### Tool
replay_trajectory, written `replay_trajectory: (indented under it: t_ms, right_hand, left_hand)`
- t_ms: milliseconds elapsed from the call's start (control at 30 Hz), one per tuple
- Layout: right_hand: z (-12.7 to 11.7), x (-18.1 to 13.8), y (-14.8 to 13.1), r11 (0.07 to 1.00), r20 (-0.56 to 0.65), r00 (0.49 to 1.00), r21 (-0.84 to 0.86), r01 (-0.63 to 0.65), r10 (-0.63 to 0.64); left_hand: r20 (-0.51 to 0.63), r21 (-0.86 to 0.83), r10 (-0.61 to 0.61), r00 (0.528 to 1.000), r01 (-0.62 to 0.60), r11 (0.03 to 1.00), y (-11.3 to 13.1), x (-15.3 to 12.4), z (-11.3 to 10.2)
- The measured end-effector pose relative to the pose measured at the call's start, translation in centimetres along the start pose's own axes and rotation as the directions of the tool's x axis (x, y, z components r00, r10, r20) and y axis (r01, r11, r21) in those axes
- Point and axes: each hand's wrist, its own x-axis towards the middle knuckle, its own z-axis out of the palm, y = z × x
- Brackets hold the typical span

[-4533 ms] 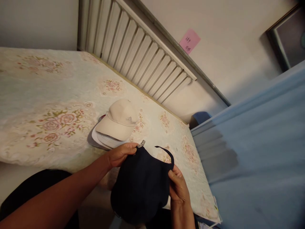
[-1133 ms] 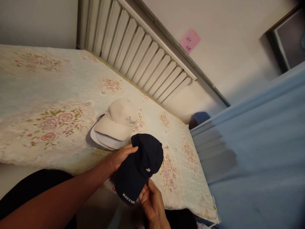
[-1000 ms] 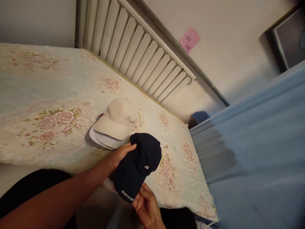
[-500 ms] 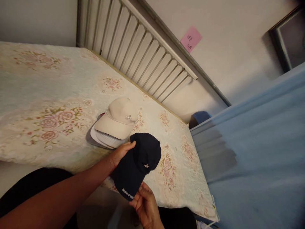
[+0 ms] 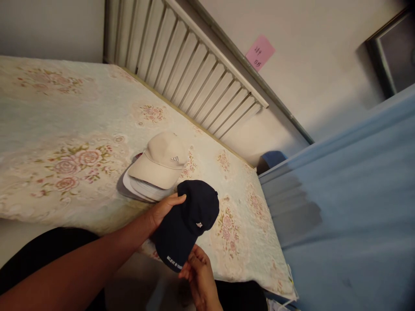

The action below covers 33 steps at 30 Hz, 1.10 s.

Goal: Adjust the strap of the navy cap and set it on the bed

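At edge of floral bed point(image 5: 106, 119) | 2 hands point(image 5: 165, 209) point(image 5: 201, 272) holding navy cap point(image 5: 201, 203) | brim point(image 5: 175, 237): "BELIEVE IN", rest unclear

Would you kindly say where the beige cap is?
Left of centre in the head view, the beige cap tops other caps on the floral cover, by the navy cap.

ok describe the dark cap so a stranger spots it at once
On the floral cover, find the stack of caps by the near edge. Just right of it, the left hand grips the dark cap, with the right hand at its brim. Unlike the beige cap topping the stack, it is nearly black, with white lettering along the brim.
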Motion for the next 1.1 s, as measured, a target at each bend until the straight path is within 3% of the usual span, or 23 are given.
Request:
replay_trajectory:
  t_ms: [233, 433, 600, 733, 933, 1100]
  right_hand:
    - [-0.3, 0.3, -0.1, 0.999, -0.054, 0.998, -0.016, 0.032, -0.033]
    - [-1.0, 0.8, 1.3, 0.965, -0.109, 0.985, -0.24, 0.102, -0.131]
    - [-1.4, 1.4, 2.8, 0.899, -0.199, 0.941, -0.401, 0.178, -0.275]
    - [-0.9, 0.8, 2.9, 0.798, -0.139, 0.897, -0.528, 0.291, -0.42]
    - [0.0, -0.3, 2.2, 0.744, -0.018, 0.904, -0.575, 0.34, -0.426]
    - [-1.3, -1.0, 1.2, 0.672, 0.035, 0.851, -0.597, 0.438, -0.524]
  left_hand:
    - [0.013, 0.033, -0.009, 1.0, 0.009, 0.999, -0.1, -0.3, 0.1]
    - [-0.051, 0.026, -0.002, 0.999, 0.004, 1.0, 0.1, -0.3, 0.4]
    - [-0.028, 0.001, 0.013, 1.0, -0.013, 1.0, 0.0, -0.1, 0.3]
    - [-0.068, -0.023, -0.015, 0.998, 0.013, 1.0, 0.2, -0.4, 0.5]
    - [-0.084, -0.12, -0.236, 0.968, 0.225, 0.967, -0.3, -1.3, 0.4]
    - [-0.108, -0.139, -0.221, 0.969, 0.205, 0.969, -1.7, -1.6, 1.4]
